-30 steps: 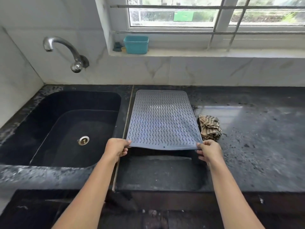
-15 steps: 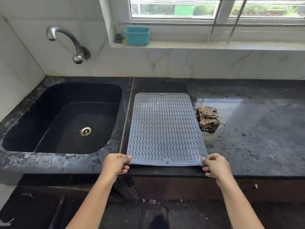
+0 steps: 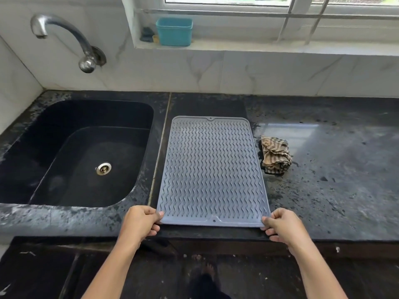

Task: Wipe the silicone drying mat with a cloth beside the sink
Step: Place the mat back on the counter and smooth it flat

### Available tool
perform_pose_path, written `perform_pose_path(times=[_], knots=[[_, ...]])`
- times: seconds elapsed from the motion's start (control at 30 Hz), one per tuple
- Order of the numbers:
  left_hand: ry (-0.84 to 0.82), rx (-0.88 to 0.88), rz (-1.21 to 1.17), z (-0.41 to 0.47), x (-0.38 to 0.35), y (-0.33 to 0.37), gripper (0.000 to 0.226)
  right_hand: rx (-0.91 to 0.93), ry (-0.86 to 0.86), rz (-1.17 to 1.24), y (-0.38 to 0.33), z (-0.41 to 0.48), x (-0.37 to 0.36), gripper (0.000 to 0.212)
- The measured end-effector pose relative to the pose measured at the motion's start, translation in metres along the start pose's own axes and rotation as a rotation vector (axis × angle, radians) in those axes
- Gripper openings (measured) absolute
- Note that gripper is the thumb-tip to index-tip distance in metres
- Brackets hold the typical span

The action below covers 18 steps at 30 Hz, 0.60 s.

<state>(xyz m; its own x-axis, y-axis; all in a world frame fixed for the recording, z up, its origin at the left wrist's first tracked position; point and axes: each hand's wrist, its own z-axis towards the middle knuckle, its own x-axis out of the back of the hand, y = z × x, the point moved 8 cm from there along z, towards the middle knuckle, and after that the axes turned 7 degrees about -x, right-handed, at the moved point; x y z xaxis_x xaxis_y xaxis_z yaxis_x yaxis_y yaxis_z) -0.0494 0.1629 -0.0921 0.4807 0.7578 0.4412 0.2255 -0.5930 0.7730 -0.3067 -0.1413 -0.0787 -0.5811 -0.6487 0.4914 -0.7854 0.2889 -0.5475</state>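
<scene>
A grey silicone drying mat (image 3: pixel 212 169) with wavy ridges lies flat on the dark stone counter (image 3: pixel 334 180), just right of the black sink (image 3: pixel 75 152). My left hand (image 3: pixel 141 222) pinches the mat's near left corner. My right hand (image 3: pixel 281 224) pinches its near right corner. A crumpled brown striped cloth (image 3: pixel 275 155) sits on the counter beside the mat's right edge, touched by neither hand.
A metal tap (image 3: pixel 64 37) sticks out of the wall above the sink. A teal tub (image 3: pixel 174 31) stands on the window sill behind. The counter's front edge runs just below my hands, with dark floor beneath.
Both hands have pulled the mat toward the counter's front edge and lowered it; its near edge, lifted a second ago, now lies almost flat. The cloth has not moved.
</scene>
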Motion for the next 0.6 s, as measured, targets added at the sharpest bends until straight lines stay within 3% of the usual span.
perform_pose_path(times=[0.07,0.13,0.23,0.27,0.33,0.43,0.6], knots=[[-0.013,0.013,0.048,-0.007,0.0,0.006,0.016,-0.037,-0.013,-0.03,0.0,-0.003,0.001,0.019],[-0.043,0.014,0.225,-0.013,0.004,0.02,0.022,-0.037,0.013,-0.267,-0.008,-0.008,0.004,0.022],[-0.002,-0.089,0.884,-0.011,0.016,0.07,0.041,0.084,0.259,-0.881,-0.056,-0.025,0.017,0.038],[0.052,-0.167,1.004,-0.003,0.014,0.095,0.047,0.169,0.31,-0.921,-0.081,-0.028,0.016,0.043],[0.126,-0.377,1.009,0.02,-0.004,0.15,0.051,0.384,0.335,-0.822,-0.136,-0.023,0.004,0.05],[0.004,-0.633,0.957,0.072,-0.059,0.209,0.065,0.58,0.236,-0.671,-0.208,0.021,-0.029,0.052],[-0.224,-0.488,1.077,0.161,-0.104,0.217,0.094,0.59,0.083,-0.792,-0.261,0.109,-0.076,0.072]])
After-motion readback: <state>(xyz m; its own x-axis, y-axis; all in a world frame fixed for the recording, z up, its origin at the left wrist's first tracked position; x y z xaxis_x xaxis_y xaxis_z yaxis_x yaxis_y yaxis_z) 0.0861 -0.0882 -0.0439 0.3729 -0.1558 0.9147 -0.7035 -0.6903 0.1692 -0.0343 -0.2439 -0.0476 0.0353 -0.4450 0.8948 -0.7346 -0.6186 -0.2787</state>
